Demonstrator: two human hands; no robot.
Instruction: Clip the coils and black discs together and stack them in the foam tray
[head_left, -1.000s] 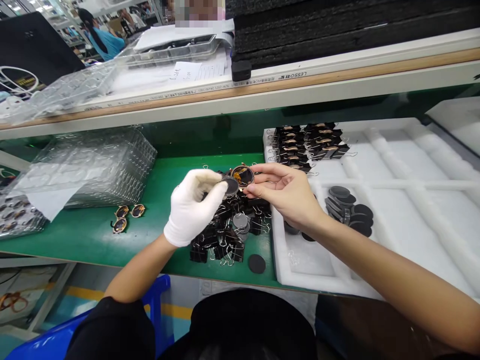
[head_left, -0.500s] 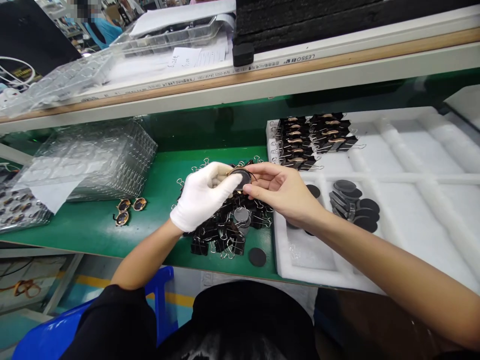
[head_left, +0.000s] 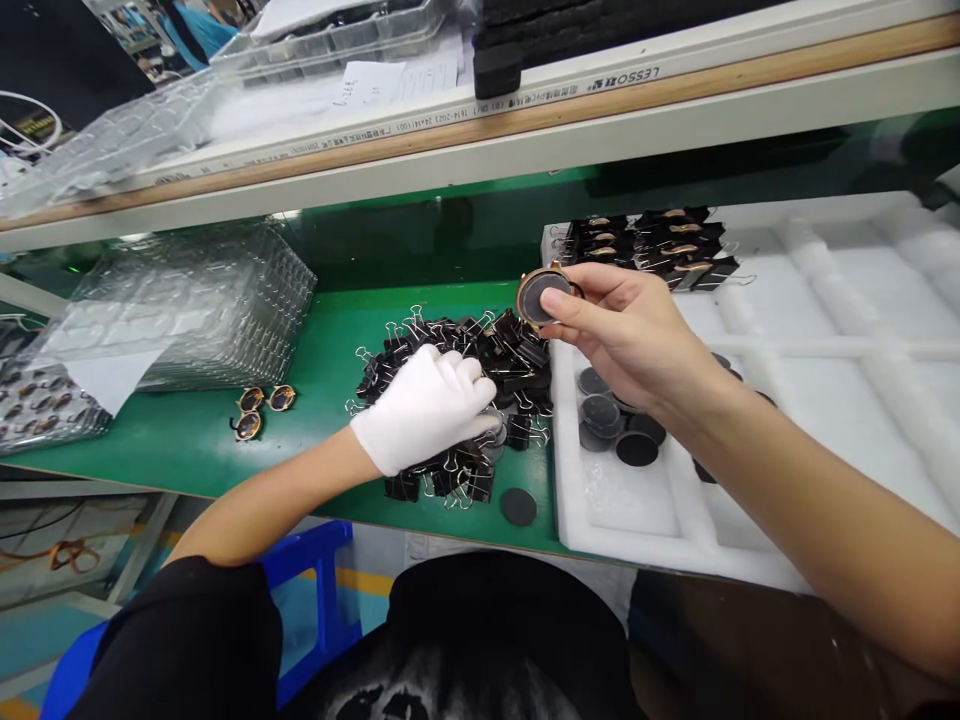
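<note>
My right hand (head_left: 622, 325), bare, holds up a round gold-rimmed watch case (head_left: 523, 290) above the left edge of the white tray. Its thumb presses on a black disc (head_left: 537, 296) that lies against the face of the case. My left hand (head_left: 427, 408), in a white glove, rests palm down on a heap of black binder clips (head_left: 517, 350). The fingers are curled in among the clips, and their tips are hidden. Grey discs show among the clips beside that hand. A single black disc (head_left: 518, 507) lies near the table's front edge.
The white foam tray (head_left: 566, 500) has compartments with black discs (head_left: 637, 447) and rows of clipped gold-rimmed pieces (head_left: 682, 245). Several gold-rimmed watch cases (head_left: 248, 426) lie on the green table (head_left: 187, 455). Stacked clear plastic trays (head_left: 217, 310) stand left. A shelf edge (head_left: 360, 155) crosses above.
My hands have parted. The right hand has moved up and right with the watch case and disc. The left hand has let go of it and lowered onto the binder clips.
</note>
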